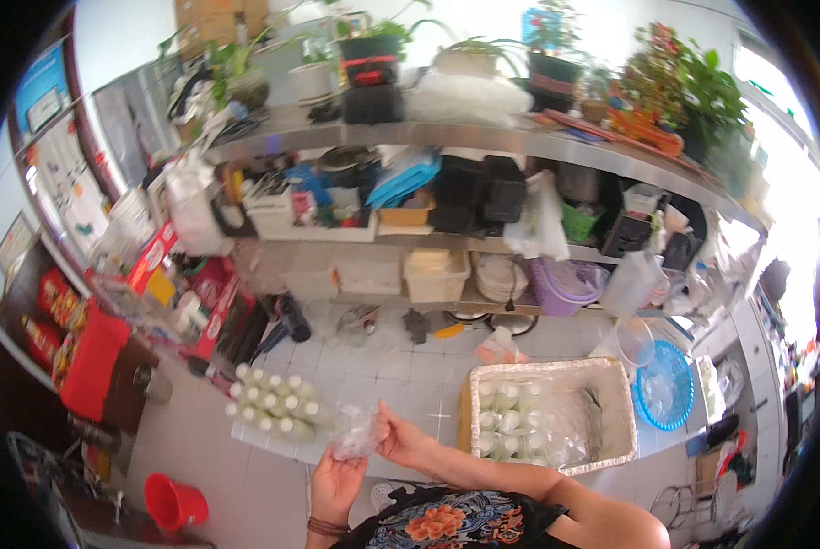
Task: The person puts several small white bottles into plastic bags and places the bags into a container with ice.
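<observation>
My left hand (336, 478) holds the lower edge of a clear, crumpled plastic bag (353, 429). The fingers of my right hand (401, 439) pinch the bag's right side. Whether anything is inside the bag cannot be made out. Left of it, several white-capped bottles (276, 403) with pale green contents stand grouped on the white tiled counter (369, 370). To the right of my right forearm sits an insulated box (621, 449) with a silvery rim. More capped bottles (509, 418) fill its left side, and clear plastic (568, 439) lies beside them.
A blue basket (684, 398) holding clear plastic stands right of the box. A hair dryer (290, 321) lies at the counter's back left. Loaded shelves (389, 239) and potted plants (372, 55) rise behind. A red bucket (175, 501) is on the floor.
</observation>
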The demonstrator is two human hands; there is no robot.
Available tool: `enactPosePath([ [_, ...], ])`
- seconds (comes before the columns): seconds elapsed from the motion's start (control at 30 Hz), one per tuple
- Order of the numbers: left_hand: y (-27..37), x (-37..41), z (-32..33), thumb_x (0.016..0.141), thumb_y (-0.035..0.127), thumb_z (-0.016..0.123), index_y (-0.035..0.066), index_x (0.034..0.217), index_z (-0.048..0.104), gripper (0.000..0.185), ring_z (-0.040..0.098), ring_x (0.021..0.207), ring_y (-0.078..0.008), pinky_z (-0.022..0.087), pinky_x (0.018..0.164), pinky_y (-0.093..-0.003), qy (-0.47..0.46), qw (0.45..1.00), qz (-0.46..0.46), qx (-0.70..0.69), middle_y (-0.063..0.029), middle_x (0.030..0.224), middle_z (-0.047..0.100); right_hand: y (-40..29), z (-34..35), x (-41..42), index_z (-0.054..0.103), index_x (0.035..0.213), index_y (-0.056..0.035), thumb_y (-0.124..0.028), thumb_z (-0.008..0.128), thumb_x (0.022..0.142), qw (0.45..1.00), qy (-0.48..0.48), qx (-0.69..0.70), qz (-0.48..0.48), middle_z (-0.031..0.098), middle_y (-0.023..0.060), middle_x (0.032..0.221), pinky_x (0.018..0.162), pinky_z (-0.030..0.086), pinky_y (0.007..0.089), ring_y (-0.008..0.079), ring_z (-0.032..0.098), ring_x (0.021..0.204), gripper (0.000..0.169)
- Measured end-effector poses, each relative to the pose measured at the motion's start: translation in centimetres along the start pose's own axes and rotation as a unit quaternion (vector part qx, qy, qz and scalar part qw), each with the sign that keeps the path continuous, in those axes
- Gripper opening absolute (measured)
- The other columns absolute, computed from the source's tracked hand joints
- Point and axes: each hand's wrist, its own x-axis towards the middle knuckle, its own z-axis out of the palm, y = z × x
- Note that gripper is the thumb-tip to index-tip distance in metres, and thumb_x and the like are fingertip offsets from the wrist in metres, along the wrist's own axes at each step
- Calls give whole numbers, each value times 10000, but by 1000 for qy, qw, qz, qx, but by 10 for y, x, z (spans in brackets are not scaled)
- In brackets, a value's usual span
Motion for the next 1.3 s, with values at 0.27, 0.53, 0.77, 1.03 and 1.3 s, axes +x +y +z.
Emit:
enactPosePath([
  [0.27,10,-16,-44,783,-66,648,53,1153,581,393,556,844,-103,452,719,-251,64,878,167,443,-34,947,607,5,14,11,489,710,-161,-430,598,995,893,159,-415,-70,421,-54,579,454,304,275,90,371,497,407],
  [0.53,-9,-9,-90,938,80,441,78,1406,471,469,568,862,-133,493,741,-268,189,946,160,210,-58,1052,607,43,-34,74,628,965,-30,-321,690,920,611,104,-763,-184,556,44,658,575,459,320,180,567,599,302],
  [0.77,4,-5,-131,991,233,495,94,1406,442,441,615,857,-172,521,806,-330,251,937,57,235,-91,1113,631,31,-32,170,581,1195,-10,-295,731,819,332,8,-903,-272,618,200,1052,774,536,451,369,659,844,495],
  [1.03,30,15,-153,1019,406,478,111,1327,459,427,692,894,-271,521,839,-369,251,956,-20,153,-86,1133,644,22,-13,184,629,1143,-13,-328,754,759,261,0,-947,-186,654,154,1038,763,543,447,357,670,873,512],
  [1.3,21,43,-141,1035,410,433,131,1365,440,432,672,1032,-303,513,904,-423,209,968,-57,124,-77,1273,599,23,99,27,657,1062,-36,-219,819,713,416,7,-854,-314,661,135,942,709,547,419,328,668,813,426],
])
